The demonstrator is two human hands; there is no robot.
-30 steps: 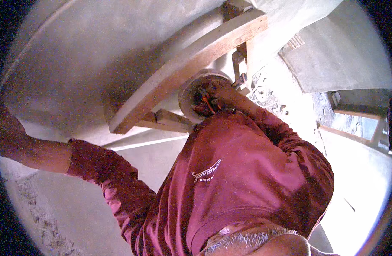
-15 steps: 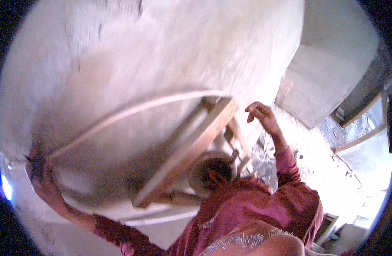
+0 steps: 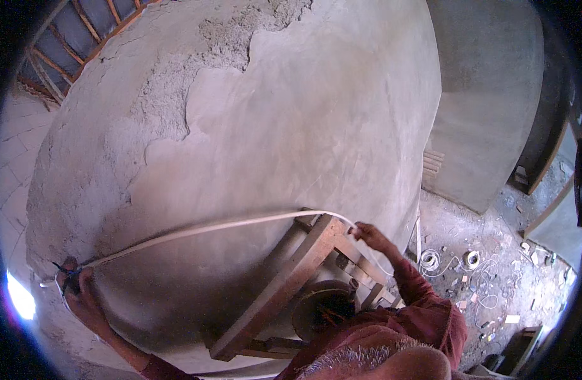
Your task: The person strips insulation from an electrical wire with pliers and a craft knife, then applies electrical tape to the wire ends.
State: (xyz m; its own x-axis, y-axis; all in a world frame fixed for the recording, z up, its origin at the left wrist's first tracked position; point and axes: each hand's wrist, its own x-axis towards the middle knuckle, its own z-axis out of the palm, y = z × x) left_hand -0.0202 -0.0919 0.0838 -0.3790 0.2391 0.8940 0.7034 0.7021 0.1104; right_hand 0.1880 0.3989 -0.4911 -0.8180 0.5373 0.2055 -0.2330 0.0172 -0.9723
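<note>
A long, thin white pipe [image 3: 221, 226] bows across the plastered wall, passing over the top of a wooden stand. At far left my left hand [image 3: 83, 296] has its fingers closed around the pipe's left end. Something small and dark [image 3: 68, 275] shows among those fingers, too unclear to name. A thin white cable runs down past that wrist. My right hand [image 3: 374, 237] pinches the pipe's drooping right end, just right of the stand's top corner. Below this hand a thin white cable [image 3: 381, 267] hangs toward the floor.
The wooden stand [image 3: 281, 285] leans close in front of me, with a round dark container [image 3: 322, 307] beside it. White cable coils [image 3: 430, 259] and scattered debris lie on the floor at right. Rough, unfinished plaster [image 3: 170, 95] marks the wall's upper left.
My right hand was raised off the pipe with bent fingers; now it grips the pipe's right end. The view has shifted, so more upper wall and floor show. My left hand stays at the left end.
</note>
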